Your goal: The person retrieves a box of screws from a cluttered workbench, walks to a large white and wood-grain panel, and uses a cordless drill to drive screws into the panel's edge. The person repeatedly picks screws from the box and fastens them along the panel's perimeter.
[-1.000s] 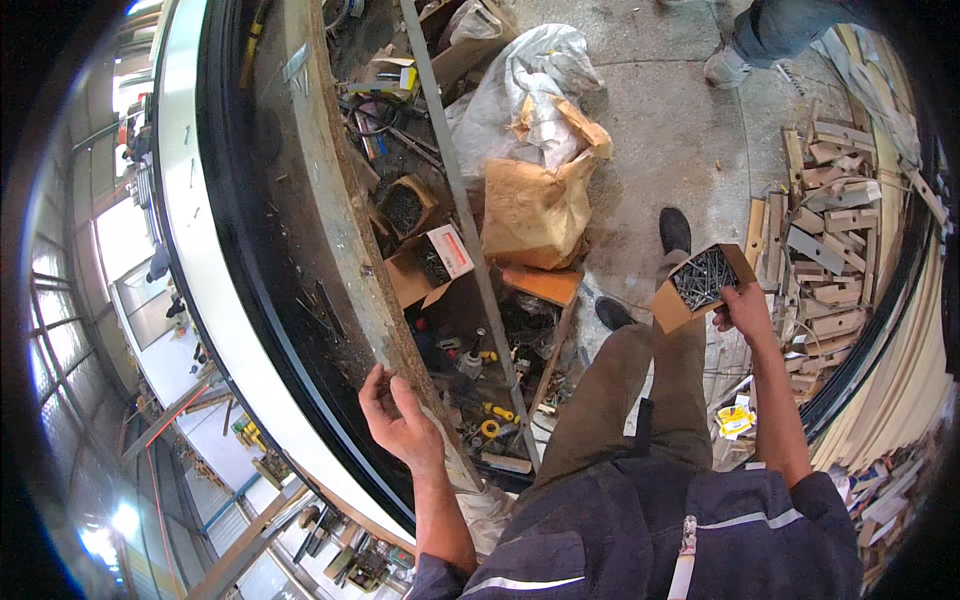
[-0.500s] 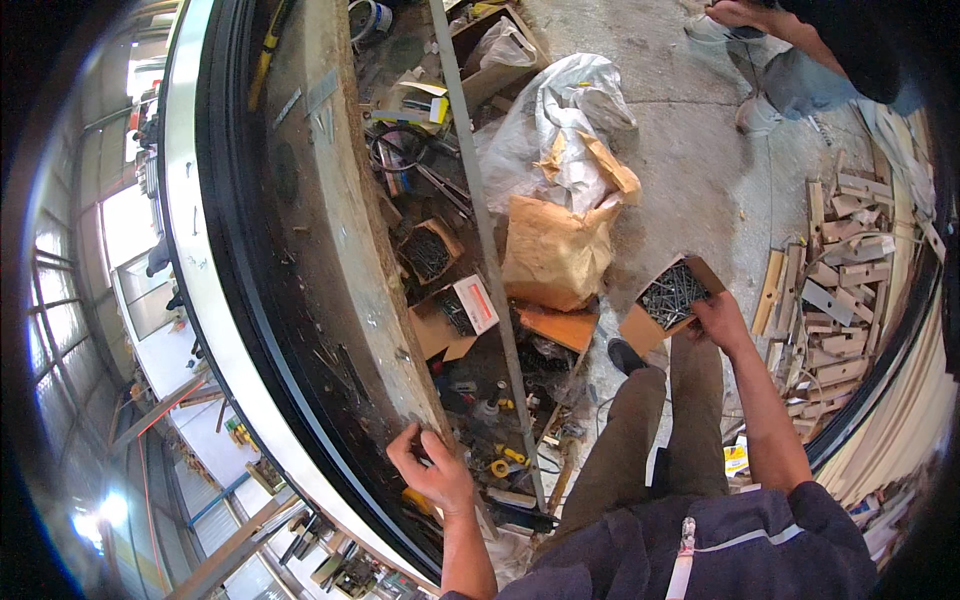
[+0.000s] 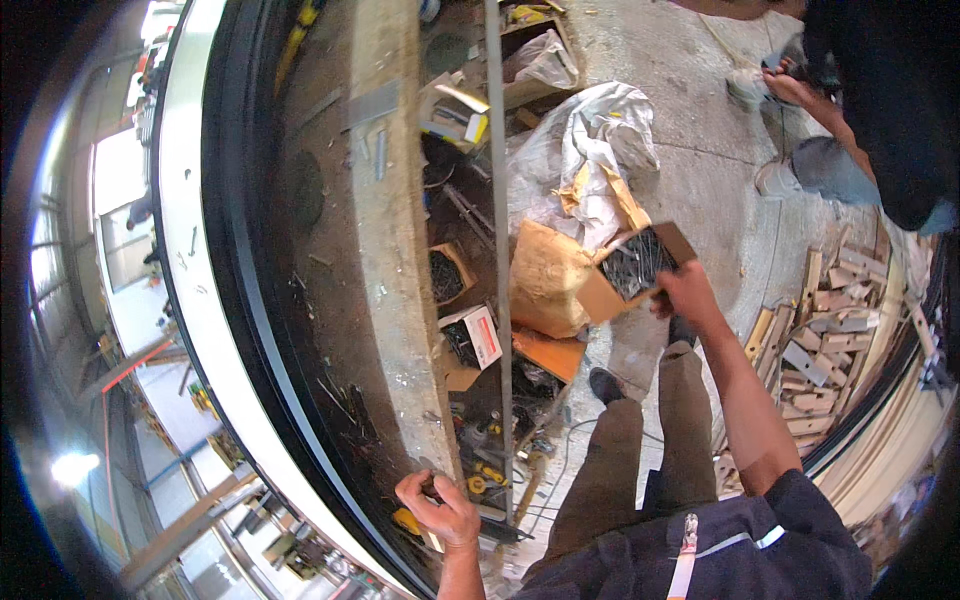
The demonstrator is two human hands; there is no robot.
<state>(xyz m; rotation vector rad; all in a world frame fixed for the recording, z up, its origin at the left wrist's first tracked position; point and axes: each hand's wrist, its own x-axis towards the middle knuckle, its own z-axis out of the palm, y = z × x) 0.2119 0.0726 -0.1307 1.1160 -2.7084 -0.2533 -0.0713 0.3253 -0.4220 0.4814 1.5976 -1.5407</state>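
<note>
My right hand grips the near right side of an open cardboard box full of loose metal nails. The box is held up, tilted, over a brown paper sack and the concrete floor. My left hand is beside the near end of a long worn wooden plank; its fingers are curled in, and whatever they may hold is hidden. Under the plank, two more cardboard boxes show: an open one of dark fasteners and a white-flapped one.
White plastic sacking lies heaped beyond the paper sack. A metal rail runs alongside the plank. Wood offcuts are piled at the right. Another person's hand and jeans show at the far right. Yellow-handled tools lie low near my left hand.
My right hand has carried the box of nails up and to the left, over the paper sack. My left hand stays curled near the plank's end; the view has shifted somewhat.
</note>
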